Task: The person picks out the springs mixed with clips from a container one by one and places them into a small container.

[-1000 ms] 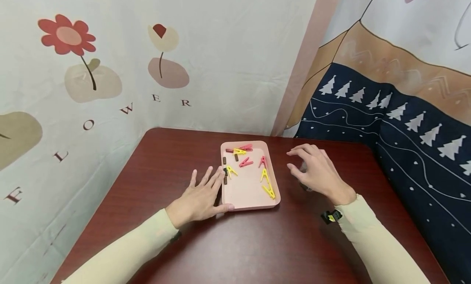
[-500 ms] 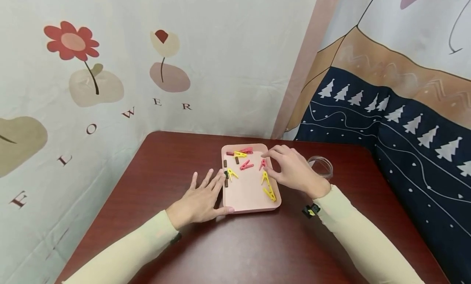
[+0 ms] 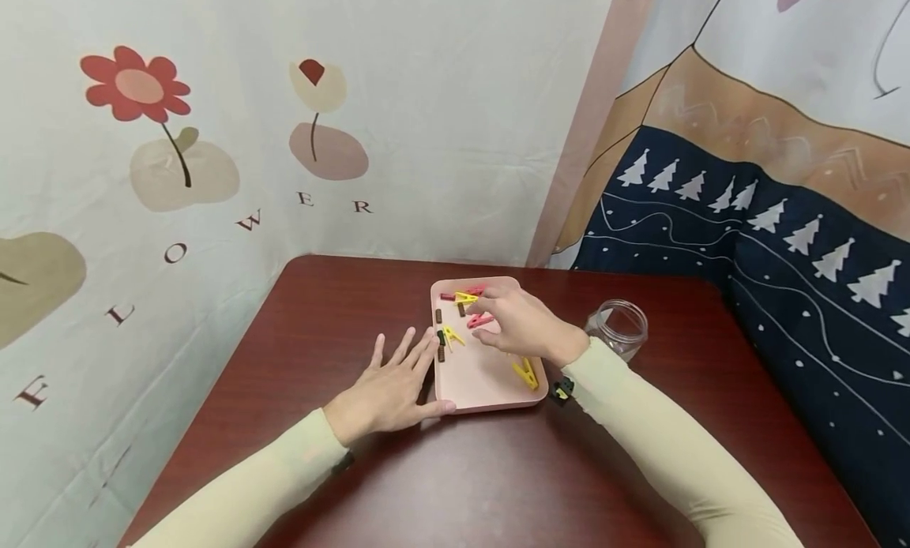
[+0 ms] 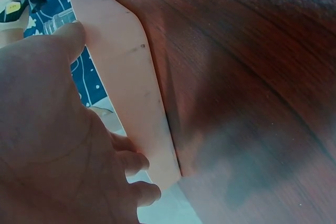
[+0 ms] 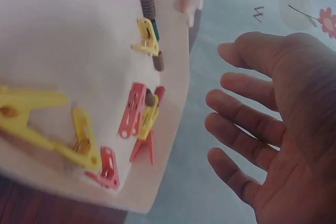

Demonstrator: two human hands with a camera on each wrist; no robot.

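A pink tray (image 3: 476,386) lies on the table with red-pink and yellow clothespins in it. My left hand (image 3: 387,386) rests against its left side, fingers spread straight and thumb at the near corner. The left wrist view shows that hand along the tray's outer wall (image 4: 126,82). Over the tray's far half hovers my right hand (image 3: 522,319), its fingers loosely bent and holding nothing. A pink clothespin (image 3: 479,321) shows close to its fingertips; other clothespins are hidden beneath it. A yellow clothespin (image 3: 526,373) lies at the right side, another (image 3: 452,337) at the left.
Small ridged brown cylinders (image 5: 148,4) lie along the tray's left wall, with a dark green piece (image 3: 441,338) among them. A clear jar (image 3: 620,327) stands right of the tray, beside the right forearm. Printed cloth hangs behind the wooden table (image 3: 341,295).
My right hand has moved left from beside the tray to above it, uncovering the clear jar. My left hand has stayed at the tray's left side.
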